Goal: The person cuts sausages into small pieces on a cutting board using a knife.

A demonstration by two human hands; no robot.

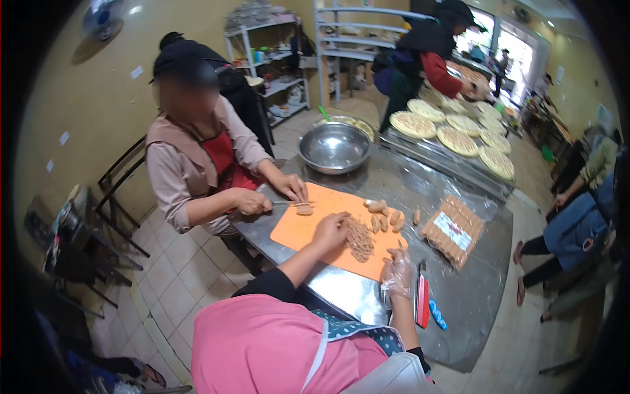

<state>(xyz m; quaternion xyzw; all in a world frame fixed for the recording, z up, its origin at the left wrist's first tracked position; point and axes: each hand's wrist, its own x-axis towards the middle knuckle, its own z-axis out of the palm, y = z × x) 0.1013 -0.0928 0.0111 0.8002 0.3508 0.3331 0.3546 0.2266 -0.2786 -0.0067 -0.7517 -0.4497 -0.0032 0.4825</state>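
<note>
An orange cutting board lies on the metal table. My left hand is over its middle, bare, with fingers bent together at the edge of a heap of chopped sausage; whatever is between the fingertips is hidden. My right hand, in a clear plastic glove, rests at the board's right edge with fingers partly stretched out and nothing visible in them. Several whole sausages lie beyond the heap. Right of my gloved hand is a red-handled knife, beside a blue patterned object.
Across the board's left corner, a co-worker cuts sausage with a knife. A steel bowl stands at the back. A sausage pack lies right. Topped round flatbreads cover trays behind, where another person works.
</note>
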